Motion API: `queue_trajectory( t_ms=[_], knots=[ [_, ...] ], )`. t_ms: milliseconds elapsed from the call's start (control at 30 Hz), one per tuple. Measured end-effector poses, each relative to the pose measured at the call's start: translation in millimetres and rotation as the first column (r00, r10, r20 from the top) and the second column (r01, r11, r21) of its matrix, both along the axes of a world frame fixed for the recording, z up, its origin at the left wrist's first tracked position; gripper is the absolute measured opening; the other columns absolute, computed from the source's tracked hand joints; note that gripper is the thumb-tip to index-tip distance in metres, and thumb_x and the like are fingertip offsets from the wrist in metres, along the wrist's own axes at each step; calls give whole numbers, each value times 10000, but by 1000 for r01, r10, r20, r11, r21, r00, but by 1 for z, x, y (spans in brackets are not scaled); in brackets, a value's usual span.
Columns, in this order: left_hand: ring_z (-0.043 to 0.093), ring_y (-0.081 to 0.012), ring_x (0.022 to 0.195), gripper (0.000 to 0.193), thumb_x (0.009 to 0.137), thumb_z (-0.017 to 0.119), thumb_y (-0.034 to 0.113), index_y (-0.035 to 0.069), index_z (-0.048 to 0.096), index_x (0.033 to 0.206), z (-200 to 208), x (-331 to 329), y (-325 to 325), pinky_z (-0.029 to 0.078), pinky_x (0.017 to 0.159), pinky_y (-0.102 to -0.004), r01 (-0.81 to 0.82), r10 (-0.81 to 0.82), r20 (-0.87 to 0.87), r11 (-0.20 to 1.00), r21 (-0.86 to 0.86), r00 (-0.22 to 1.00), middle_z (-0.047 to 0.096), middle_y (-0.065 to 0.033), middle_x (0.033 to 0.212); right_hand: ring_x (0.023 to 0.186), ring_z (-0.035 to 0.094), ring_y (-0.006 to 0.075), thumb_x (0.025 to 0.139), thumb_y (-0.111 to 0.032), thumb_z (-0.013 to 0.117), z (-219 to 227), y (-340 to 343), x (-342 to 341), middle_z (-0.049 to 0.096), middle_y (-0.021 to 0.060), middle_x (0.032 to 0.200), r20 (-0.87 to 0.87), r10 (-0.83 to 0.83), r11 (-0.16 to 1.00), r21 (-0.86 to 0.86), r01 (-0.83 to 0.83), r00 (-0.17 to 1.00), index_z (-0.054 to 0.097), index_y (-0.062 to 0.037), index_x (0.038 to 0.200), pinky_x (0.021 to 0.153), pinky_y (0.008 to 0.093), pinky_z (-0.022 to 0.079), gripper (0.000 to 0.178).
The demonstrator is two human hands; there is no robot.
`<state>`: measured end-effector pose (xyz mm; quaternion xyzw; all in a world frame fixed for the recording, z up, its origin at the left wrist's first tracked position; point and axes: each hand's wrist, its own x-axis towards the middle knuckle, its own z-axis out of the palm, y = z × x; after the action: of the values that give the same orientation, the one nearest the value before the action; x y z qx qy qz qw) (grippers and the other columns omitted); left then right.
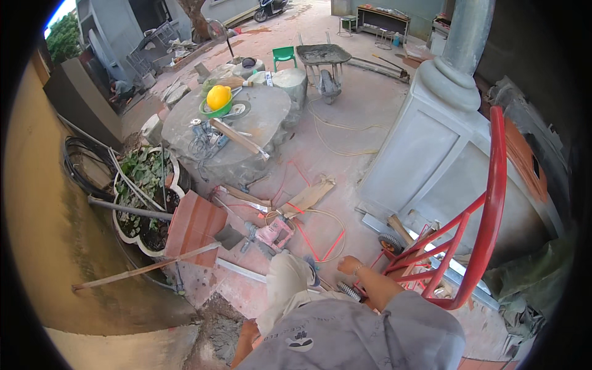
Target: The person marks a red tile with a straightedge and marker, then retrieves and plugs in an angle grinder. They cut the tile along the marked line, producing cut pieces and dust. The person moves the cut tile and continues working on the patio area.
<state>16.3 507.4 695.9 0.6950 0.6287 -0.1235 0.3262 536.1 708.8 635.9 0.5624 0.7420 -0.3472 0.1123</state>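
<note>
My right hand (349,265), with a bracelet at its wrist, is curled closed beside my bent leg, nearest the red hand truck (493,203); nothing shows in its fingers. Low beside my other thigh is my left hand (249,330), its fingers largely hidden by the trouser leg (280,283). In front of my knees a pink-red rotary hammer (274,233) lies on the paving. A yellow hose (343,229) and red strapping (336,244) loop over the ground next to it. Neither hand touches the tool.
Ahead, a round stone table (259,126) bears a yellow helmet (219,97) in a green basin (217,113). A planter (132,231) and leaning tiles (196,225) stand left, a column base (425,142) right. Farther off are a mortar-filled wheelbarrow (324,54) and a crouching person (123,90).
</note>
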Motion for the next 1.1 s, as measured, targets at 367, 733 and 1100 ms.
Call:
queue_trajectory(
  t_ms=[367, 733, 1100],
  knots=[
    [648, -392, 1161, 443, 1002, 538, 391, 30, 709, 1192, -10, 50, 259, 513, 994, -458, -424, 457, 349, 889, -172, 818, 691, -207, 1252, 995, 728, 340, 929, -269, 540, -29, 58, 84, 754, 109, 1072, 321, 436, 899, -131, -417, 841, 746, -94, 1072, 848, 480, 578, 306],
    [687, -309, 1049, 404, 921, 638, 312, 106, 665, 1268, -112, 53, 467, 562, 830, -446, -103, 238, 331, 920, -378, 913, 699, -172, 1209, 699, 722, 228, 928, -358, 629, 53, 369, 115, 762, 122, 869, -168, -577, 815, -166, 554, 799, 742, -63, 1087, 730, 371, 580, 353],
    [682, -408, 1093, 494, 890, 639, 404, 21, 716, 1192, -76, 124, 802, 513, 971, -467, -13, 3, 236, 999, 38, 972, 717, -252, 1130, 717, 720, 261, 893, -378, 604, 2, 409, 231, 745, 121, 757, -73, -438, 897, 34, 442, 896, 773, -49, 882, 710, 404, 568, 369]
  ],
)
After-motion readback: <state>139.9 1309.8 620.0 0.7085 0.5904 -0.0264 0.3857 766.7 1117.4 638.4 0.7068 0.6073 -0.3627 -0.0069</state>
